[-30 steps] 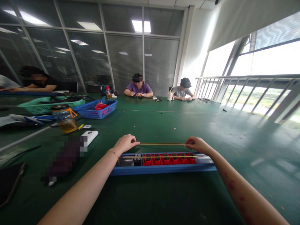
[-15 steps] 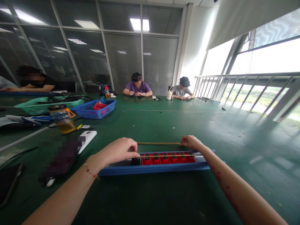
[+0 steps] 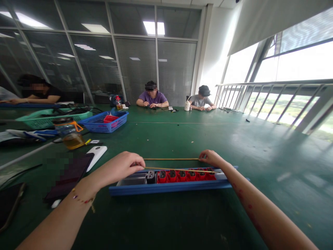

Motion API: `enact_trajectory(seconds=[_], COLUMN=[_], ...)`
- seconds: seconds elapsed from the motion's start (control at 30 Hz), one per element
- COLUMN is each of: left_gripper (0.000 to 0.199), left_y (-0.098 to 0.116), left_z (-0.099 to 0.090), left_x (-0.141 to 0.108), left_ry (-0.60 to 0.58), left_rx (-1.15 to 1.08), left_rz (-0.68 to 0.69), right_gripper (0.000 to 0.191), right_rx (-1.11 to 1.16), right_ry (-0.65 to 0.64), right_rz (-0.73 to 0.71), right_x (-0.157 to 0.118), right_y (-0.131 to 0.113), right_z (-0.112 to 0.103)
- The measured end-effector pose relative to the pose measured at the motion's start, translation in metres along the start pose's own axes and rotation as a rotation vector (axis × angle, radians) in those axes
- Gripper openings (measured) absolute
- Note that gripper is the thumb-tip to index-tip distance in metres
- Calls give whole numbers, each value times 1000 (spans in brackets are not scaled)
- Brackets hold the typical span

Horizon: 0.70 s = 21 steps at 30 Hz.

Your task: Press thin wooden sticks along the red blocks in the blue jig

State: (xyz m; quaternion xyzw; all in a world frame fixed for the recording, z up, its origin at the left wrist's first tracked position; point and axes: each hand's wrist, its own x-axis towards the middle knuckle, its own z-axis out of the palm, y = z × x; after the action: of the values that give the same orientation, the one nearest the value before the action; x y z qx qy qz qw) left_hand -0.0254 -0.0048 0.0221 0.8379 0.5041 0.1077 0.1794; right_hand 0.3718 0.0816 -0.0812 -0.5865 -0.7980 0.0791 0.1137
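Observation:
My left hand point(image 3: 127, 162) is closed in a pinch on a thin tan rubber band point(image 3: 171, 159), just above the left part of a blue channel-shaped tray point(image 3: 166, 188). My right hand point(image 3: 211, 158) pinches the band's far side, behind the tray's right end. The band is stretched into two strands. Its near strand slants across a row of several red blocks point(image 3: 172, 177) with black tops; its right end runs beside my right forearm. A black and grey block point(image 3: 150, 177) stands at the row's left end. Further left, the tray's grey floor point(image 3: 132, 178) shows.
At the left are a phone point(image 3: 11, 205), a dark flat item point(image 3: 70, 173), a white power bank point(image 3: 96, 154), a drink jar point(image 3: 69, 133), a blue basket point(image 3: 106, 121) and a green basket point(image 3: 49, 118). Several people sit around the green table point(image 3: 161, 139).
My left hand has moved left, drawing its end of the rubber band with it and uncovering the black and grey block. My right hand has stayed nearly in place.

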Motion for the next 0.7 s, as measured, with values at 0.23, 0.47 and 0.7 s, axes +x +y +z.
enact_trajectory(seconds=[0.23, 0.47, 0.7], left_gripper=[22, 16, 12], left_y=[-42, -60, -64], left_z=[-42, -24, 27], left_x=[-3, 20, 55], left_ry=[136, 98, 15], left_rx=[155, 262, 263], left_rz=[-76, -40, -26], right_gripper=[16, 15, 19], right_rx=[7, 4, -26], right_ry=[6, 13, 4], right_rz=[2, 0, 8], right_x=[0, -1, -1], right_y=[0, 1, 1], right_z=[1, 1, 2])
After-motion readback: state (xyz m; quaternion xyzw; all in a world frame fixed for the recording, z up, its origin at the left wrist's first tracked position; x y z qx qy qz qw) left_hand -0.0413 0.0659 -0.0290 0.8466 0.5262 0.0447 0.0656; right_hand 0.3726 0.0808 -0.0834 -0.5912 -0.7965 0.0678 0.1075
